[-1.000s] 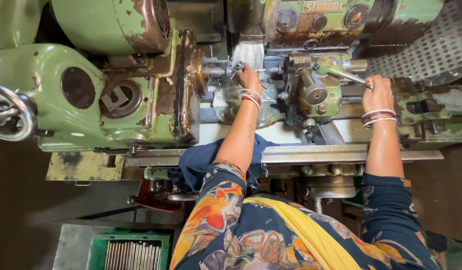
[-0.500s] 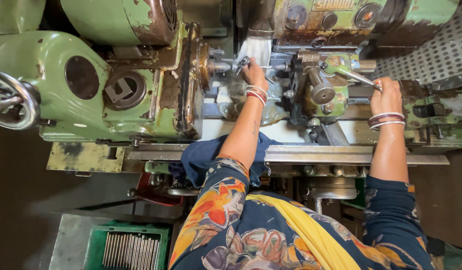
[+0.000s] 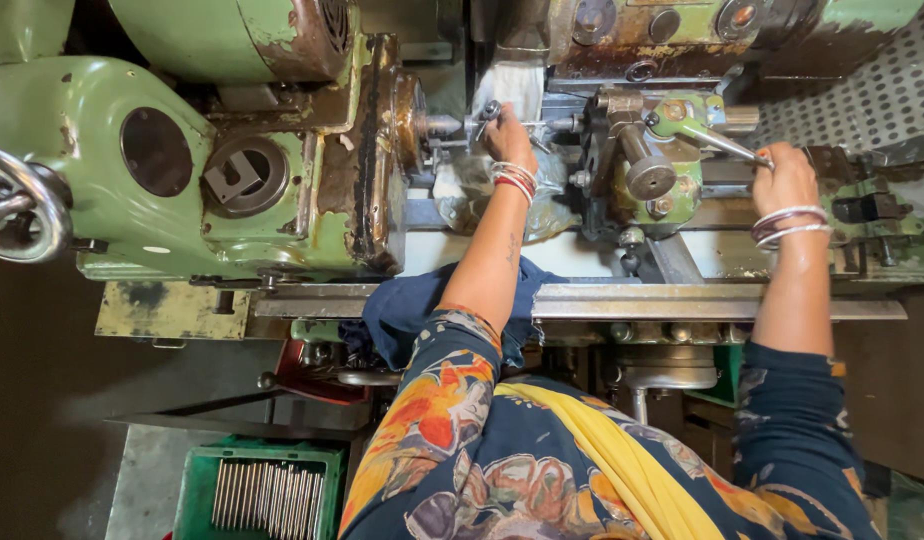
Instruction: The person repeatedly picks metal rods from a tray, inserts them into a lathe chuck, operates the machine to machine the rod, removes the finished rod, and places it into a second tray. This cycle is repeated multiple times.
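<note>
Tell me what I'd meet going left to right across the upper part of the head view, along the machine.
Chrome handwheel → round dark opening in the green housing → rusty chuck face → left hand at the workpiece → green tool post → right hand on the lever → perforated metal guard.

Below me a green crate (image 3: 197, 480) holds a row of thin metal rods (image 3: 267, 495), a dark blue cloth (image 3: 407, 315) drapes the machine's edge, and a steel handwheel (image 3: 17, 205) sits far left.
</note>
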